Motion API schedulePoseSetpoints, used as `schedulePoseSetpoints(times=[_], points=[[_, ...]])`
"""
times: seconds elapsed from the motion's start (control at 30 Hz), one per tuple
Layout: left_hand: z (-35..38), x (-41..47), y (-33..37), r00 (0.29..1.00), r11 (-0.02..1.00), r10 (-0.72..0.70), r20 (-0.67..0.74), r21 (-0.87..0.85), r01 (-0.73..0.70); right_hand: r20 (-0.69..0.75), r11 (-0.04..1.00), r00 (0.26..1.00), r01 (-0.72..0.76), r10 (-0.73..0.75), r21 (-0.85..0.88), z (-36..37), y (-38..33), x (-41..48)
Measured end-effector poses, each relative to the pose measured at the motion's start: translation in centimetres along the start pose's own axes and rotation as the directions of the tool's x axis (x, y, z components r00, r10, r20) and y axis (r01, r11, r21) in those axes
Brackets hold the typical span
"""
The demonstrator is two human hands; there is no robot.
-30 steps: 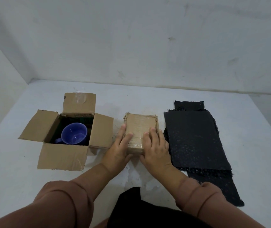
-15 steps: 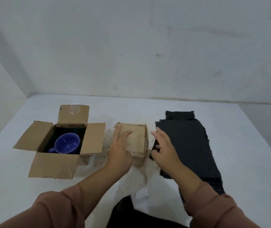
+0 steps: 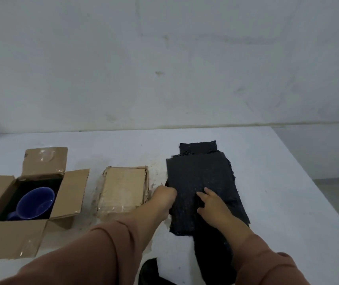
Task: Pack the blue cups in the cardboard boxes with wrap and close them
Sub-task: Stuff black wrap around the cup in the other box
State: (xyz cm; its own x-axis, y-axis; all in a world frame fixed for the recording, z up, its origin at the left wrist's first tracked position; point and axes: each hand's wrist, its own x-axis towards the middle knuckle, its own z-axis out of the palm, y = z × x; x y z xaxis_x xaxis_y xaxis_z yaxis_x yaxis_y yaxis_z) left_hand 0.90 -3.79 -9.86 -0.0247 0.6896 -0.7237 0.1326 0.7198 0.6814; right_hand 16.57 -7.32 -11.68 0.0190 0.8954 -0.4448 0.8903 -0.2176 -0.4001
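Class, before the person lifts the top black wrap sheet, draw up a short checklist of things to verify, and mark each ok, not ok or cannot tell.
1. Left hand at the left edge of the top black bubble-wrap sheet: ok.
2. Right hand resting on that sheet: ok.
3. Sheet gripped firmly enough to lift: cannot tell.
4. Only one sheet caught, not the black wrap sheet underneath: cannot tell.
5. Open brown cardboard box with flaps spread, blue ceramic cup inside: ok.
6. Small closed cardboard box clear of the wrap: ok.

Both hands (image 3: pixel 164 197) now on wrap (image 3: pixel 201 182)
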Motion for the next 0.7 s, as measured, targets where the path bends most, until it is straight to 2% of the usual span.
schedulePoseSetpoints(times=[0.1, 0.2, 0.27, 0.33, 0.43, 0.5, 0.57, 0.63, 0.7], points=[[0.5, 0.1, 0.5, 0.999, 0.997, 0.017, -0.028, -0.079, -0.019, -0.02, 0.999, 1.0, 0.024, -0.024, -0.021, 0.4, 0.3, 0.1], [1.1, 0.4, 0.7, 0.989, 0.989, 0.147, -0.006, 0.026, -0.146, -0.038, 0.999, 0.998, 0.047, -0.048, -0.008, 0.6, 0.5, 0.1], [1.6, 0.3, 0.7, 0.981, 0.977, 0.192, -0.033, 0.097, -0.188, -0.06, 0.997, 0.997, 0.045, -0.041, 0.068, 0.5, 0.7, 0.0], [1.7, -0.2, 1.4, 0.957, 0.948, 0.284, -0.057, 0.167, -0.271, -0.166, 0.978, 0.986, 0.037, -0.003, 0.204, 0.0, 0.9, 0.0], [1.0, -1.9, 3.2, 0.914, 0.904, 0.406, -0.008, 0.154, -0.4, -0.387, 0.921, 0.91, 0.017, 0.147, 0.39, -1.6, 1.3, 0.1], [-0.5, -3.6, 4.8, 0.897, 0.898, 0.44, 0.033, 0.007, -0.441, -0.373, 0.795, 0.884, 0.004, 0.28, 0.607, -3.0, 1.2, 0.2], [-2.8, -5.3, 6.2, 0.895, 0.883, 0.441, 0.062, -0.209, -0.42, -0.171, 0.549, 0.931, -0.037, 0.323, 0.835, -4.2, 0.3, 0.2], [-5.7, -6.4, 7.2, 0.893, 0.858, 0.446, 0.063, -0.314, -0.407, 0.035, 0.273, 0.985, -0.082, 0.171, 0.959, -5.1, -1.2, 0.2], [-9.0, -7.3, 7.8, 0.886, 0.838, 0.462, 0.017, -0.336, -0.43, 0.08, 0.091, 0.996, -0.078, -0.024, 0.993, -6.0, -3.5, 0.0]])
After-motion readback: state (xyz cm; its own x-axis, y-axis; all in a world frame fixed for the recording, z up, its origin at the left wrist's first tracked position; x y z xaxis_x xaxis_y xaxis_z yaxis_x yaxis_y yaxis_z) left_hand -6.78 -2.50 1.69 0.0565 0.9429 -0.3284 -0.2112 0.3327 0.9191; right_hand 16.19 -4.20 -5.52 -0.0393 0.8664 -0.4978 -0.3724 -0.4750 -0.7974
